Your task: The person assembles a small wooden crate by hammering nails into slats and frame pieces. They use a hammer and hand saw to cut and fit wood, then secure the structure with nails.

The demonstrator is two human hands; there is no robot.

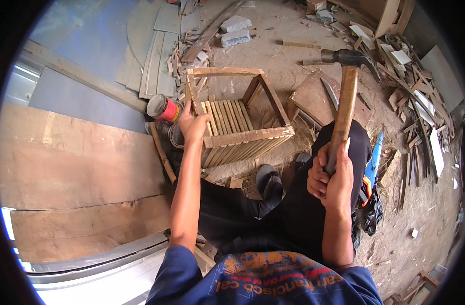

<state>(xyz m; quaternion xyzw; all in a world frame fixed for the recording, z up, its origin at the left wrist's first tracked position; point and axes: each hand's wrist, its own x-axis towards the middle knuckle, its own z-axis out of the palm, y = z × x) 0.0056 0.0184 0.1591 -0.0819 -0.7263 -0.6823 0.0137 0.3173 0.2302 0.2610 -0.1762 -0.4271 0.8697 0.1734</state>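
Dusty brown floor (395, 244): two pale blocks (236, 38) at the far end, a short stick (301, 43) right of them, scrap wood (418, 122) heaped along the right, a blue saw (376, 152) with its handle by a black bag (373, 217)

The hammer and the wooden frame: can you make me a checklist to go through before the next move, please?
1. Hammer gripped: ok, the right hand is wrapped around its handle.
2. Wooden frame steadied: ok, the left hand holds its left side.
3. Left hand away from the hammer head: ok, the head is raised well to the right.
4. Corner joints tight: cannot tell from this picture.
5. Floor tidy: not ok, wood scraps lie scattered on the right.
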